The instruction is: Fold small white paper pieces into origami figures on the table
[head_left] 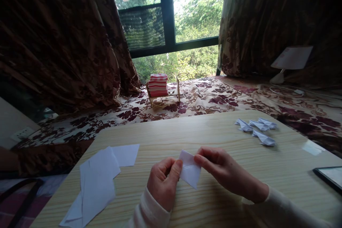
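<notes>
A small white paper (190,176) is held just above the near middle of the tabletop (149,135), between the two hands. Its left edge is pinched by the left hand (164,180), with the thumb laid over the face and the fingers curled behind; that grip is closed on the paper. The upper right corner is nipped by the right hand (224,171), between thumb and forefinger, so this grip is closed on the paper too, though more lightly set.

The step in hand is judged to be the folding or creasing of the paper, since a line is seen across its face. (Whether that line is a finished crease or a layer's edge cannot be told for certain, the white being washed out.) For a crease to be set true, the paper would need to be steadied by the left hand while the edge is aligned and pressed by the right.

At the left of the tabletop, loose sheets (98,178) are spread, overlapping. At the far right, well apart from the hands, folded paper pieces (264,139) are clustered.
</notes>
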A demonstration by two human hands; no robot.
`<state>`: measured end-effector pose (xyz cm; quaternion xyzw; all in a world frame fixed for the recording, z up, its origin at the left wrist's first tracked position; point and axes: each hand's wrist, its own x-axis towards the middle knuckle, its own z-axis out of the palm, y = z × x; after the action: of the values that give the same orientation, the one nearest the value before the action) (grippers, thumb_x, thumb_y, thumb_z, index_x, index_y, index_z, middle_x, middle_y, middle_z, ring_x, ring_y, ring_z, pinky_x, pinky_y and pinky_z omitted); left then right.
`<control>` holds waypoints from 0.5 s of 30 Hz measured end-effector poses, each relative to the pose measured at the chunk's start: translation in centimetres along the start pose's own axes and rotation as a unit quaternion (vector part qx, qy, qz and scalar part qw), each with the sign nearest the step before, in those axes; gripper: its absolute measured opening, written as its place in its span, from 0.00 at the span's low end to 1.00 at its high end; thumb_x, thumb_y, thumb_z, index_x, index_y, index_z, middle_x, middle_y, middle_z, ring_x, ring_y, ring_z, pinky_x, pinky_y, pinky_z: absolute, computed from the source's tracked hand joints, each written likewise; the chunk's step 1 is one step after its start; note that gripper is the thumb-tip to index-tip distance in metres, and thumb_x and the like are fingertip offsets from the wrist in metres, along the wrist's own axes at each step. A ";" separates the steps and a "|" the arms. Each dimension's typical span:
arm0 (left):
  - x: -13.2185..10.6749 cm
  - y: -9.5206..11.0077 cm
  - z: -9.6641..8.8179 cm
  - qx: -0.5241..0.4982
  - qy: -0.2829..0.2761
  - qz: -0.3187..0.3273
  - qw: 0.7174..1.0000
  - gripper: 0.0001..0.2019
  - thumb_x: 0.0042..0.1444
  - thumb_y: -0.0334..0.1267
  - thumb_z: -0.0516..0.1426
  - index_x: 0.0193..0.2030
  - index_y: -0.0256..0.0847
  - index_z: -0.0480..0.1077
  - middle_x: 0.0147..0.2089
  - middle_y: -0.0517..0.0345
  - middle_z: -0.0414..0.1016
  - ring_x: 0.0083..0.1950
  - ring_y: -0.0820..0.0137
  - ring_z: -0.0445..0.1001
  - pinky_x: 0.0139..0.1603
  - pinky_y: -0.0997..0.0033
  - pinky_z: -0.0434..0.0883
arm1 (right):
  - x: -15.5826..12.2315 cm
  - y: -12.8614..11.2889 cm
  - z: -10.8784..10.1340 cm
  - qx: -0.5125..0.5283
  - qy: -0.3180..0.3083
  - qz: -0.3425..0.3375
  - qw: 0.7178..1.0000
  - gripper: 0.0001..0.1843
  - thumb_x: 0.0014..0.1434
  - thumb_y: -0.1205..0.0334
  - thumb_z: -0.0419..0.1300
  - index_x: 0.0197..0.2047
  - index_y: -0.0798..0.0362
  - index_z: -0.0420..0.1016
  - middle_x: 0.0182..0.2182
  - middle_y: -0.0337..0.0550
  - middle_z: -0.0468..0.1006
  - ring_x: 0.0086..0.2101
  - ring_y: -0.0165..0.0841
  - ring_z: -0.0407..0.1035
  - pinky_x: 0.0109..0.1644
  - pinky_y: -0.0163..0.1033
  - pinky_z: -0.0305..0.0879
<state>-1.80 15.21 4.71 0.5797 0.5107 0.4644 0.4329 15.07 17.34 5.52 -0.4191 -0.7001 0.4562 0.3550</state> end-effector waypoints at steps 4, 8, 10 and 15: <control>0.0 0.0 0.0 0.020 0.020 0.016 0.999 0.17 0.52 0.46 0.54 0.18 0.38 0.62 0.18 0.65 0.55 0.22 0.76 0.55 0.24 0.75 0.54 | 0.0 0.1 0.0 -0.030 0.001 -0.012 0.999 0.20 0.60 0.49 0.48 0.23 0.54 0.61 0.19 0.34 0.57 0.23 0.26 0.50 0.25 0.32 0.50; 0.0 -0.1 0.0 0.045 0.041 0.035 0.998 0.17 0.53 0.44 0.53 0.17 0.38 0.62 0.18 0.65 0.55 0.23 0.76 0.55 0.25 0.75 0.54 | 0.1 0.3 0.0 -0.034 0.011 -0.006 0.999 0.20 0.59 0.49 0.50 0.22 0.54 0.62 0.19 0.34 0.58 0.23 0.26 0.51 0.25 0.32 0.51; 0.1 -0.3 -0.1 0.037 0.050 0.038 0.997 0.16 0.53 0.43 0.53 0.18 0.38 0.63 0.19 0.65 0.56 0.23 0.75 0.55 0.26 0.75 0.55 | 0.2 0.4 -0.5 -0.021 0.012 0.002 1.000 0.20 0.58 0.48 0.50 0.23 0.54 0.64 0.19 0.34 0.58 0.22 0.26 0.52 0.24 0.32 0.51; 0.3 -0.5 -0.5 0.025 0.097 0.046 0.994 0.15 0.52 0.43 0.54 0.19 0.38 0.65 0.19 0.66 0.56 0.24 0.75 0.55 0.27 0.76 0.56 | 0.4 0.3 -1.3 0.061 0.077 0.014 0.995 0.19 0.59 0.48 0.49 0.31 0.55 0.69 0.22 0.37 0.66 0.25 0.29 0.61 0.29 0.34 0.60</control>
<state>-2.39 15.55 4.37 0.5656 0.5342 0.5251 0.3449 16.11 18.21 5.75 -0.4399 -0.6357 0.4695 0.4266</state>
